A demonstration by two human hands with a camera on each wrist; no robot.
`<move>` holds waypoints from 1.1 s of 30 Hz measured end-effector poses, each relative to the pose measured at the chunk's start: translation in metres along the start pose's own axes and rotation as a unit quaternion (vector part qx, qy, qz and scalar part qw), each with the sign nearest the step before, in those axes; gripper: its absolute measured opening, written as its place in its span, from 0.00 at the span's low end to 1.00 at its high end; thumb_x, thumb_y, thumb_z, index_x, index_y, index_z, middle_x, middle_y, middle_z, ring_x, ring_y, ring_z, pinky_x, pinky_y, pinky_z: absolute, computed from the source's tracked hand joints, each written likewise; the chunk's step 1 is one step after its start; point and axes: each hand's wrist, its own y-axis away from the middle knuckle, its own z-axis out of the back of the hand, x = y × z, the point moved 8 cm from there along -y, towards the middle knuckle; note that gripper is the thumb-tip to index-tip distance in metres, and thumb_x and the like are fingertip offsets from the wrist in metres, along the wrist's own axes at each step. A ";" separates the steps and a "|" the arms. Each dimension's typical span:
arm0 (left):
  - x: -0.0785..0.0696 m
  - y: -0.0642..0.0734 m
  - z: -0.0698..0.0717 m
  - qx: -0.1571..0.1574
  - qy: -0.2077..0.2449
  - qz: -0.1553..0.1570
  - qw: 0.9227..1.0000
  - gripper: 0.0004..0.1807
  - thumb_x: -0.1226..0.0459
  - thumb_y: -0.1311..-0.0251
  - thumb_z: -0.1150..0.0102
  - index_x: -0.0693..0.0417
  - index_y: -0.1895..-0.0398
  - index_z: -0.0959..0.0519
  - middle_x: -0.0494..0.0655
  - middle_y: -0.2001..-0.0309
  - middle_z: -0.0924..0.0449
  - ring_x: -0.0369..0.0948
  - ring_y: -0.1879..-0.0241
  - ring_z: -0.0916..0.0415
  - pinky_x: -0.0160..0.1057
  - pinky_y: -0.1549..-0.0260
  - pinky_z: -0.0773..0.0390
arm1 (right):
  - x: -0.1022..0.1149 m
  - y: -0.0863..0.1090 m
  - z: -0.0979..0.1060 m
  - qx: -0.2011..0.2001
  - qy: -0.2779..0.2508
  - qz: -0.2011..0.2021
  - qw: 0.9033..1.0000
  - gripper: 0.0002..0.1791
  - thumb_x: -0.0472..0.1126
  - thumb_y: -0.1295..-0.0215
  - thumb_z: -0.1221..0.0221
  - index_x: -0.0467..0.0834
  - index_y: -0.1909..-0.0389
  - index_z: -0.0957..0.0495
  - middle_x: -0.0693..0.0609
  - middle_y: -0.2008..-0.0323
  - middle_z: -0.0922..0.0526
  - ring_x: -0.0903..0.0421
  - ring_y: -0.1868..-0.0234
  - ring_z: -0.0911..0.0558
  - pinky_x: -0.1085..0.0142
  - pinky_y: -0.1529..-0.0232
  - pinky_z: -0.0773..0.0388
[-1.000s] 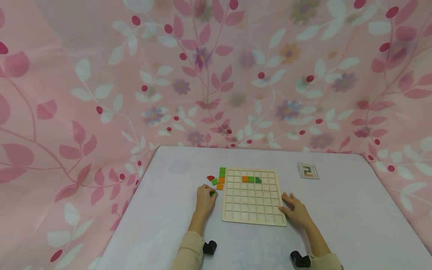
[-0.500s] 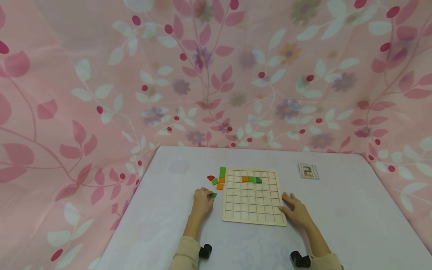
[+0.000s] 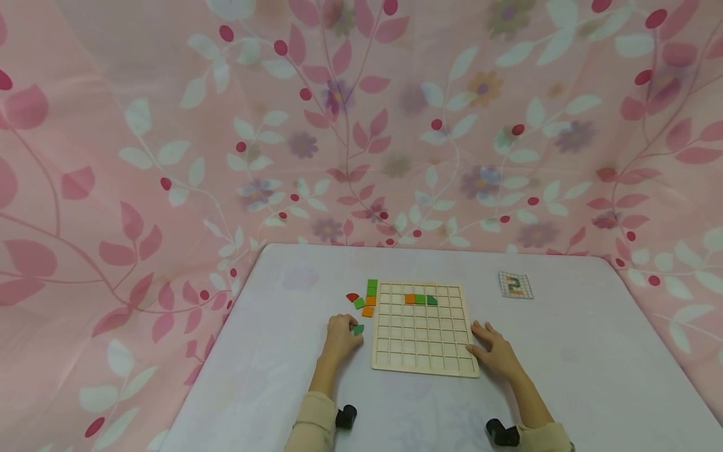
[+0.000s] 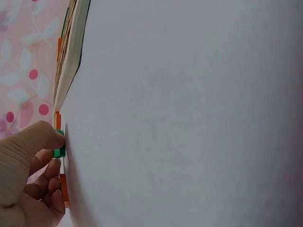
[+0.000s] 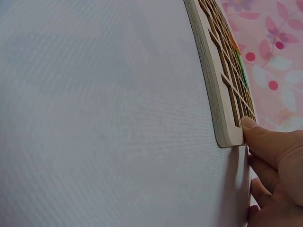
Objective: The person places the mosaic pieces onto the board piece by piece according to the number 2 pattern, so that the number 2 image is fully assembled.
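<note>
My left hand point(image 3: 341, 336) pinches a small dark green tile point(image 3: 358, 329) between thumb and fingers, just left of the board. The left wrist view shows the green tile point(image 4: 59, 144) edge-on at the thumb tip. The wooden grid board point(image 3: 420, 348) lies flat, with an orange square point(image 3: 410, 299), a light green square point(image 3: 420, 299) and a dark green round-edged tile point(image 3: 432, 300) side by side in an upper row. At the board's right edge rests my right hand point(image 3: 496, 353). Its thumb point(image 5: 253, 132) touches the rim near the corner, its other fingers lying alongside.
Left of the board lie a red fan-shaped tile point(image 3: 353, 297), a loose green square point(image 3: 359, 303), and a column of green tiles point(image 3: 372, 287) and orange tiles point(image 3: 368, 311). A pattern card point(image 3: 515, 285) with a coloured grid lies at the back right of the white table point(image 3: 587, 351).
The left hand has drawn back slightly from the board and turned the green tile in its fingers, so more of it shows. The right hand and board have stayed in place.
</note>
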 end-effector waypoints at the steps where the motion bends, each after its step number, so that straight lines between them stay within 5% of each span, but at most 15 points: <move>1: 0.000 0.001 0.000 -0.001 0.003 -0.002 1.000 0.11 0.71 0.60 0.34 0.64 0.69 0.20 0.47 0.72 0.28 0.43 0.66 0.36 0.39 0.66 0.33 | 0.000 0.000 0.000 -0.001 0.001 0.000 1.000 0.30 0.38 0.43 0.37 0.27 0.42 0.33 0.33 0.39 0.35 0.29 0.34 0.45 0.36 0.39 0.48; 19: -0.003 -0.001 0.003 -0.103 0.031 -0.042 0.993 0.11 0.71 0.56 0.32 0.64 0.66 0.18 0.51 0.69 0.21 0.45 0.64 0.32 0.43 0.61 0.28 | 0.005 0.003 0.002 -0.002 -0.012 0.020 1.000 0.31 0.39 0.42 0.37 0.26 0.41 0.33 0.32 0.38 0.35 0.28 0.35 0.46 0.35 0.40 0.48; 26: -0.017 -0.033 0.003 -0.122 0.043 -0.063 0.990 0.14 0.69 0.54 0.33 0.65 0.62 0.19 0.58 0.62 0.21 0.52 0.60 0.29 0.52 0.56 0.31 | 0.002 0.002 0.000 0.006 -0.020 0.008 1.000 0.31 0.39 0.42 0.37 0.26 0.41 0.33 0.32 0.38 0.36 0.28 0.34 0.47 0.35 0.39 0.49; 33: -0.019 -0.075 -0.011 -0.065 -0.017 -0.011 0.998 0.18 0.68 0.51 0.38 0.62 0.54 0.20 0.58 0.58 0.22 0.55 0.55 0.29 0.55 0.57 0.29 | 0.002 0.003 0.000 0.003 -0.019 0.007 1.000 0.31 0.39 0.42 0.37 0.27 0.41 0.33 0.32 0.38 0.36 0.29 0.34 0.47 0.36 0.39 0.49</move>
